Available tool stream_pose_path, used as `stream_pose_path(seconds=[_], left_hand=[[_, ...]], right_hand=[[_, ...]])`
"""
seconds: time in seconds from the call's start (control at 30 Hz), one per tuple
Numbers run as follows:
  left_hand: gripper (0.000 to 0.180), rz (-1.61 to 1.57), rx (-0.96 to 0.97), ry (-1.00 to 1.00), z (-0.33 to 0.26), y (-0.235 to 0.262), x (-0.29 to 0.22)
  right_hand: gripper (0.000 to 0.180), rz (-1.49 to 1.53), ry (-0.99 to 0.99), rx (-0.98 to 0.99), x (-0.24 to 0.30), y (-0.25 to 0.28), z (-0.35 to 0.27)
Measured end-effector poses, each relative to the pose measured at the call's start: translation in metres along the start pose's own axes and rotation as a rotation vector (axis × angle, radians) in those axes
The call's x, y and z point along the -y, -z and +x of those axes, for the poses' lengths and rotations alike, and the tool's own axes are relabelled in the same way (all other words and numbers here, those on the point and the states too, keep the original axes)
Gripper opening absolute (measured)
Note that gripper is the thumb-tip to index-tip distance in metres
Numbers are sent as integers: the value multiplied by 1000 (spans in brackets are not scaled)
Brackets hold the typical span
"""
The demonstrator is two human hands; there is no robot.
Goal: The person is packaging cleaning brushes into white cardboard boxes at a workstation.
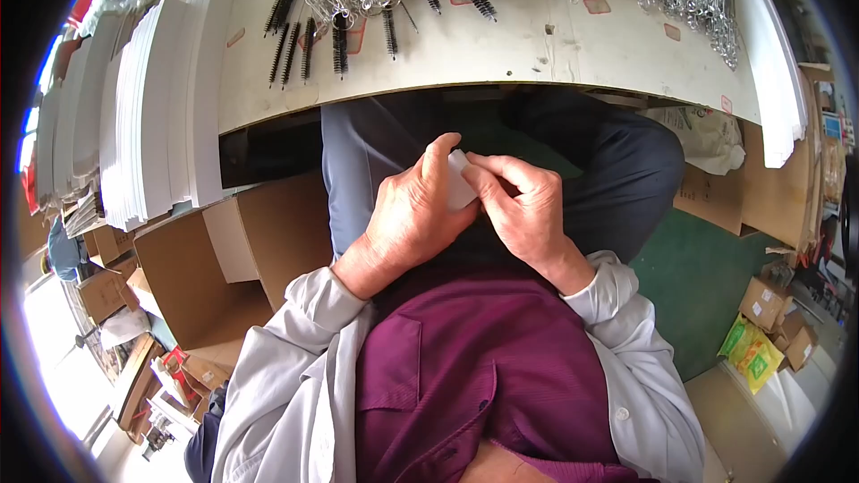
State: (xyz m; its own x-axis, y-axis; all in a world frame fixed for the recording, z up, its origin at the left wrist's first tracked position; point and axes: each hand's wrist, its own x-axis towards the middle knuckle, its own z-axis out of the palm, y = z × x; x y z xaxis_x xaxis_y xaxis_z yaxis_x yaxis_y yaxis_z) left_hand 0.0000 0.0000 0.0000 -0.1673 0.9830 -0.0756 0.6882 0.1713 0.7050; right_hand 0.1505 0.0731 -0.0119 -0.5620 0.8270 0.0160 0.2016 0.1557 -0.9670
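A small white card [460, 181] is pinched between the fingers [443, 154] of the left hand [413, 215] at 9 o'clock and the right hand [523, 210] at 3 o'clock, both held palm-down over the lap, with the white table [501, 45] carrying wire-handled brushes [340, 40] at 12 o'clock.

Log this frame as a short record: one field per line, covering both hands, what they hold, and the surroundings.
left hand: grips a small white piece over the lap
right hand: fingertips pinch the same piece
table: pale top, just beyond the hands
on table: black-bristled wire brushes, stacks of white sheets
left of lap: open cardboard box
floor: green, small boxes at right
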Motion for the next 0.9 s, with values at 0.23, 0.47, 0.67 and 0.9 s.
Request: stream_pose_path(seconds=[0.23, 0.47, 0.67, 0.9], left_hand=[[63, 8, -144, -84, 3, -11, -8], [54, 1, -201, -157, 1, -12, -5], [58, 38, -141, -58, -4, -11, -9], [60, 45, -214, -150, -4, -7, -7]], right_hand=[[13, 159, -127, -83, 2, 13, 4], [17, 457, -333, -11, 6, 21, 9], [18, 239, -183, -125, 2, 10, 5], [15, 113, -68, -87, 4, 12, -2]])
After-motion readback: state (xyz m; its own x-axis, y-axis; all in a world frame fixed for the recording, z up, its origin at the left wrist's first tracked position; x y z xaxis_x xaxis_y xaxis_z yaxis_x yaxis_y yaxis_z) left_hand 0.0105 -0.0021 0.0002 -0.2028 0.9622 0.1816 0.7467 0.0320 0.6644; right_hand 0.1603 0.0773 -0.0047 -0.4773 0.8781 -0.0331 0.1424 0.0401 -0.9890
